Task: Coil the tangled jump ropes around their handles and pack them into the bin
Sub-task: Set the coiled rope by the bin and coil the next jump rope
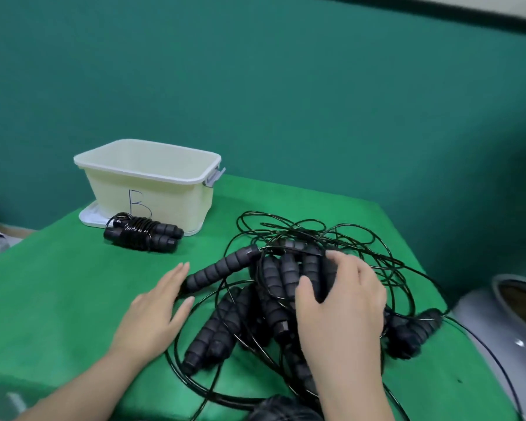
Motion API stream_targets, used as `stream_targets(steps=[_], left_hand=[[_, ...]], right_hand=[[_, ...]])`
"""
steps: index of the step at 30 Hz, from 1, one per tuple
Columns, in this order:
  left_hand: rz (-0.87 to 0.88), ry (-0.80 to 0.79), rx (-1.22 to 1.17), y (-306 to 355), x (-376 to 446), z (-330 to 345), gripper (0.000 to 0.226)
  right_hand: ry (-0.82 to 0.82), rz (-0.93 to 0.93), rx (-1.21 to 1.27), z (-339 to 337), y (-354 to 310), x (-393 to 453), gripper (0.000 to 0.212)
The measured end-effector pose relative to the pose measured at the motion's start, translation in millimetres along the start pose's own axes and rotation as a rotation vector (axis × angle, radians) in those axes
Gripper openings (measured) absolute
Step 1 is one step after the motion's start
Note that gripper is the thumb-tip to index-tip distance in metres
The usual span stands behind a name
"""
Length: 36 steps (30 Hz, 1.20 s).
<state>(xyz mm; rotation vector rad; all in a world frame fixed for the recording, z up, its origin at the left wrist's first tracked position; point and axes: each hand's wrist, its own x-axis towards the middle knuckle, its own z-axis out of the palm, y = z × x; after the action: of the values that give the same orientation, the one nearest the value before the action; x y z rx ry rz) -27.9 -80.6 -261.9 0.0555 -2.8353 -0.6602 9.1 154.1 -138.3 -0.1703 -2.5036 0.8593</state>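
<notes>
A tangle of black jump ropes (289,287) with several ribbed foam handles and thin looping cords lies on the green table (58,287), centre right. My right hand (343,302) lies on top of the pile, thumb and fingers curled round one upright handle (312,275). My left hand (157,308) rests flat on the cloth, fingers straight, its fingertips beside the end of a handle (222,268) that sticks out to the left. One coiled rope (143,232) lies in front of the cream bin (152,183), which is marked "B" and looks empty.
The bin stands on its white lid (88,215) at the table's far left. A grey rounded object (510,335) sits off the right edge, with a cord trailing over it. A green wall stands behind.
</notes>
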Motion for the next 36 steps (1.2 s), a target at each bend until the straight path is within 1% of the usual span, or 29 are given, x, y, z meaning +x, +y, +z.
stream_targets(steps=[1,2,4,5,7,9,12,15,18,19,21,23,24,25,27,29,30,32,33,34,35,36], left_hand=[[0.028,-0.005,0.032,0,1,2,0.059],[0.041,-0.02,0.058,0,2,3,0.058],[0.067,-0.017,0.071,-2,3,5,0.059],[0.08,-0.008,0.073,-2,3,5,0.057],[0.083,0.006,0.067,-3,4,6,0.045],[0.08,0.024,0.049,-2,4,7,0.04],[0.061,0.007,0.055,-4,3,8,0.037],[0.063,-0.008,0.018,-5,4,8,0.033],[0.051,-0.035,-0.13,7,9,2,0.033],[0.042,-0.023,-0.215,13,13,0,0.035],[0.034,-0.015,-0.305,25,23,-3,0.048],[0.08,-0.03,-0.183,37,32,-8,0.06],[0.108,-0.039,-0.097,43,36,-12,0.057],[0.121,-0.042,-0.043,48,38,-16,0.048],[0.124,-0.016,-0.053,60,39,-27,0.029],[0.093,0.026,-0.196,74,34,-38,0.016],[0.059,0.044,-0.314,83,29,-44,0.016],[-0.019,0.04,-0.636,105,13,-59,0.023],[-0.027,0.011,-0.824,117,3,-66,0.024],[-0.019,-0.022,-0.991,127,-7,-71,0.027],[-0.017,-0.046,-1.117,135,-14,-74,0.03],[-0.038,-0.063,-1.197,137,-20,-75,0.033]], right_hand=[[-0.107,0.059,-0.063,-1,4,-3,0.057],[-0.179,0.099,-0.096,-2,6,-6,0.065],[-0.237,0.161,-0.074,-2,8,-7,0.077],[-0.248,0.188,-0.051,-2,9,-6,0.08],[-0.237,0.227,0.042,-1,13,-3,0.077],[-0.186,0.221,0.188,0,15,-1,0.069],[-0.14,0.108,0.315,0,6,-4,0.06],[-0.215,-0.013,0.267,3,2,-9,0.06],[-0.347,-0.056,0.133,7,5,-9,0.059],[-0.366,-0.059,0.114,8,5,-8,0.059],[-0.365,-0.065,0.124,8,6,-7,0.059],[-0.36,-0.078,0.131,10,7,-7,0.06],[-0.364,-0.086,0.133,10,7,-7,0.061],[-0.364,-0.093,0.138,11,8,-7,0.061],[-0.345,-0.102,0.173,12,11,-7,0.059],[-0.287,-0.127,0.26,12,11,-7,0.057],[-0.23,-0.156,0.325,12,9,-8,0.057],[-0.098,-0.218,0.428,13,5,-9,0.056],[-0.058,-0.237,0.458,14,3,-10,0.057],[-0.049,-0.256,0.484,15,1,-12,0.057],[-0.075,-0.272,0.502,15,-1,-14,0.057],[-0.124,-0.279,0.525,16,-2,-15,0.058]])
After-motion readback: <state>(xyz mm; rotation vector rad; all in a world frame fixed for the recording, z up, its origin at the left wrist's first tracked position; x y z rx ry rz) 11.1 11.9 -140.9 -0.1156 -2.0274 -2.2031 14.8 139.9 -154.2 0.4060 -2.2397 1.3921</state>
